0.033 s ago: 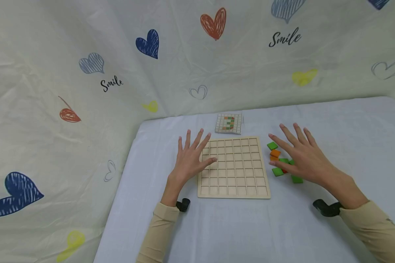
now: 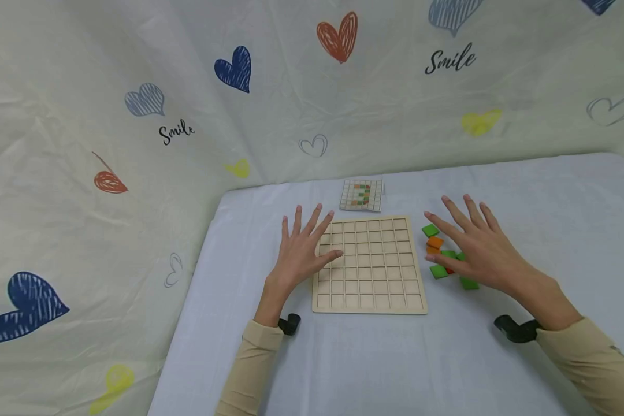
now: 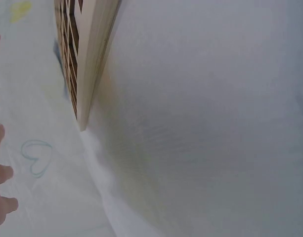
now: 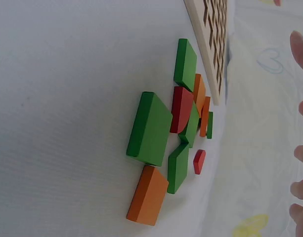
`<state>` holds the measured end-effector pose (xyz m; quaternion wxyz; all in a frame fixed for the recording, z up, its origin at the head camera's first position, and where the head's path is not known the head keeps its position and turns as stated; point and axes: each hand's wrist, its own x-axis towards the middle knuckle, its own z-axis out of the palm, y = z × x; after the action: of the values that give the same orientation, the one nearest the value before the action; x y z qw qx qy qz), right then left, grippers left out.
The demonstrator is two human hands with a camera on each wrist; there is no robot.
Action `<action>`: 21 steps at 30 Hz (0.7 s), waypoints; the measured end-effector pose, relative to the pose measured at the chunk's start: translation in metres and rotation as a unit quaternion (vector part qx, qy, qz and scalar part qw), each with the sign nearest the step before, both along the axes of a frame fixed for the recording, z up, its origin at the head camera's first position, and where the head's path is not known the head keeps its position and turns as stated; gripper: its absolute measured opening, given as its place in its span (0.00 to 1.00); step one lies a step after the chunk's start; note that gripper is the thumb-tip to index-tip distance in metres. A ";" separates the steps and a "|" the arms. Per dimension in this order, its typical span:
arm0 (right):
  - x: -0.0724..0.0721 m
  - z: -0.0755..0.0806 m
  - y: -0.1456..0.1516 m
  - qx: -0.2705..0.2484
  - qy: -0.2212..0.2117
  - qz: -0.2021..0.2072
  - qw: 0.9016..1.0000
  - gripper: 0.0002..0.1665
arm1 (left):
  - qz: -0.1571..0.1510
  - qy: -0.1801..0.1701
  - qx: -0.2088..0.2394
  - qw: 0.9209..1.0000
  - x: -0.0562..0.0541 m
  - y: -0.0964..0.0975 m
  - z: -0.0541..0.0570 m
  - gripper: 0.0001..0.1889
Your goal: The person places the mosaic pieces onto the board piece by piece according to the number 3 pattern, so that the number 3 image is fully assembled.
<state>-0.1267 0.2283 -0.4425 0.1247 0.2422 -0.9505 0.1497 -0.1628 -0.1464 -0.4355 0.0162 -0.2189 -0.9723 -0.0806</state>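
Note:
My left hand (image 2: 300, 254), fingers spread, hovers over the left edge of a wooden grid board (image 2: 377, 303) and holds nothing. My right hand (image 2: 486, 248) is spread too, above a loose group of coloured tiles to the right of the board. In the right wrist view the group includes green tiles (image 4: 152, 129), orange tiles (image 4: 149, 196) and a red piece (image 4: 181, 109) with a rounded edge. A smaller red piece (image 4: 199, 162) lies apart on the cloth. In the head view my right hand hides part of the group.
Behind the board lies a small pattern card (image 2: 361, 195) showing a grid with orange and green squares. A white cloth (image 2: 374, 364) covers the table. Beyond it hangs a pale curtain (image 2: 275, 115) printed with hearts. Each wrist carries a black camera mount (image 2: 517, 329).

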 end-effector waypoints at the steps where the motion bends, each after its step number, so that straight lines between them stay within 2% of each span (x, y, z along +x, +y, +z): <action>1: 0.000 0.000 0.000 -0.001 0.000 0.000 1.000 0.53 | 0.000 -0.001 -0.002 1.000 0.000 0.000 0.000 0.48; 5: 0.000 -0.001 0.000 -0.005 -0.003 0.004 1.000 0.51 | 0.002 -0.011 -0.003 1.000 0.003 -0.003 0.001 0.48; 7: 0.000 -0.002 0.000 -0.010 -0.005 0.007 1.000 0.50 | 0.004 -0.028 -0.002 1.000 0.004 -0.005 0.001 0.48; 13: 0.000 -0.003 0.002 -0.033 0.002 0.016 0.999 0.47 | 0.009 -0.112 0.012 0.994 0.005 -0.017 -0.002 0.51; 17: -0.003 -0.006 0.006 -0.043 0.002 0.015 0.999 0.43 | 0.011 -0.185 0.029 0.982 0.001 -0.026 -0.004 0.54; 21: -0.007 -0.007 0.009 -0.046 -0.044 0.004 0.998 0.39 | 0.018 -0.257 0.046 0.965 -0.004 -0.036 -0.007 0.58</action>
<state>-0.1336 0.2370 -0.4491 0.0935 0.2332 -0.9461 0.2044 -0.1669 -0.1824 -0.4429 -0.2224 -0.1721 -0.9430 -0.1779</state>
